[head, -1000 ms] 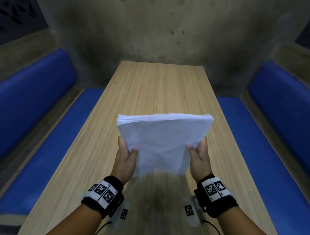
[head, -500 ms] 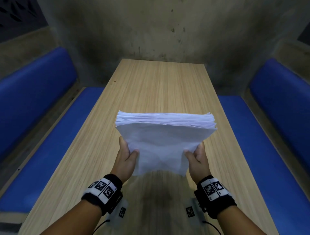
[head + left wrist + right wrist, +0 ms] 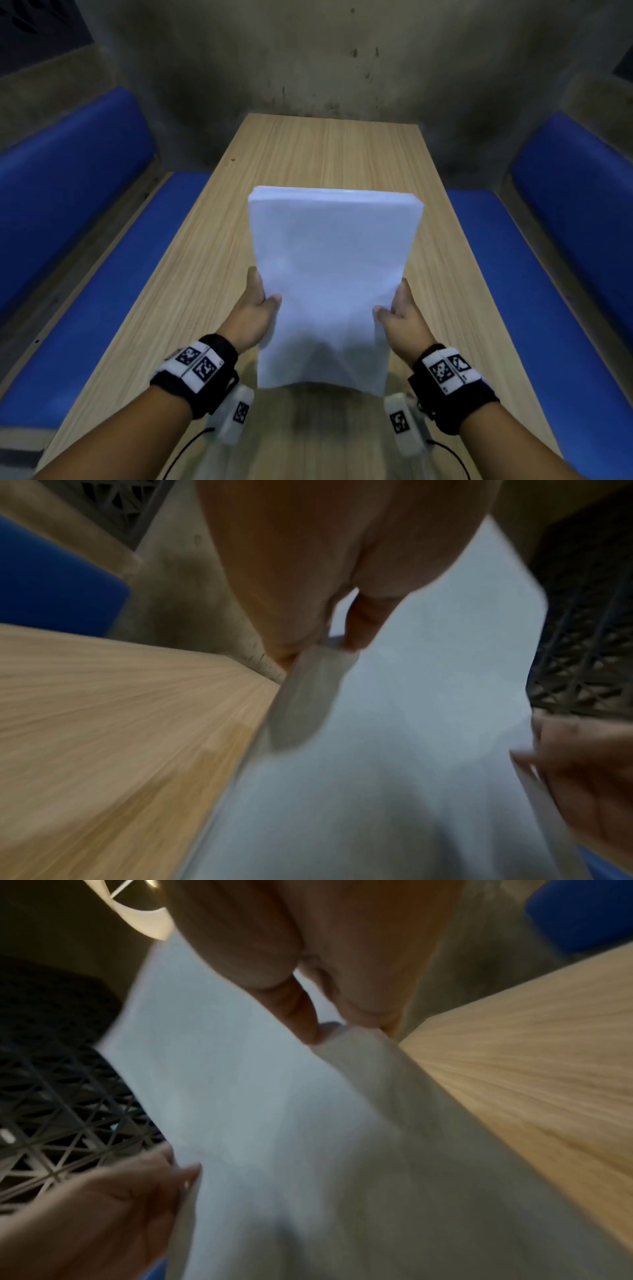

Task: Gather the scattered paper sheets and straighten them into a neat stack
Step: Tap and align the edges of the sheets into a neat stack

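A thick stack of white paper sheets (image 3: 332, 274) is held up over the wooden table (image 3: 308, 154), its face tilted toward me and its top edges roughly level. My left hand (image 3: 258, 308) grips the stack's left edge low down, thumb on the front. My right hand (image 3: 399, 313) grips the right edge at the same height. In the left wrist view the paper stack (image 3: 394, 750) fills the middle, with my left hand (image 3: 325, 642) pinching its side and the right hand (image 3: 589, 772) opposite. The right wrist view shows the sheets (image 3: 257, 1110) pinched by my right hand (image 3: 329, 1031).
Blue padded benches (image 3: 85, 274) (image 3: 548, 291) run along both sides of the table. A stained concrete wall (image 3: 308, 51) closes off the far end. The stack's lower edge hangs just above the near part of the tabletop.
The stack has swung from lying nearly flat to standing more upright, so its broad face now shows. Both hands kept their grip on its sides.
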Available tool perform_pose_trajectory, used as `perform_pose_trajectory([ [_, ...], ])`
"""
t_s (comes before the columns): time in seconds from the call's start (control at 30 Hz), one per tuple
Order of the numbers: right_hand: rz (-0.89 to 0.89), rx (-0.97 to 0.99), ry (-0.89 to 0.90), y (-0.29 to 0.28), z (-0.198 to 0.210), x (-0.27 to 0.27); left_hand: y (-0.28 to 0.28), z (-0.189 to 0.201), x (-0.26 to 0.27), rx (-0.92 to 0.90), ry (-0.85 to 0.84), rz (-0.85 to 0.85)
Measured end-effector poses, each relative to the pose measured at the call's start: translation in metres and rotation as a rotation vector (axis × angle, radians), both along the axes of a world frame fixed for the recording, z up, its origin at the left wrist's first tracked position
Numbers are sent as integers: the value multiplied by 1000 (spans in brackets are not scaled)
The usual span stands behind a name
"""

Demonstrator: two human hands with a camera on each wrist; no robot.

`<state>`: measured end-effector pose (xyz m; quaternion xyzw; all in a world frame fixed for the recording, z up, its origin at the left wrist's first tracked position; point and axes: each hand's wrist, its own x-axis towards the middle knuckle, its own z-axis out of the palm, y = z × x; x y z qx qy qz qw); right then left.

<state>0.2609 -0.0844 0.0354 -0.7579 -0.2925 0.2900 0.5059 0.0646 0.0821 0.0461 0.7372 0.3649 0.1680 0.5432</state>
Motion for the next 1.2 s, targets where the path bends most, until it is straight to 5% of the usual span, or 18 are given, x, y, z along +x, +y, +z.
perform_pose_trajectory([
  [0.17, 64, -347, 84, 11, -21, 9, 10, -24, 16, -275, 310, 27],
  [0.43, 162, -707, -61, 36, -49, 7, 10, -68, 38, -57, 609, 58],
  [0.73, 116, -735, -174, 37, -61, 3, 1, -70, 45, 91, 679, 39],
  [0.87, 31, -589, -205, 28, -69, 7, 2, -80, 35, 196, 590, 72],
  [1.03, 255, -699, -818, 13, -65, 11, 8, -84, 18, 704, 698, -188],
  [1.2, 544, -821, -752, 0, -63, 26, 24, -76, -2, 702, 874, -545],
])
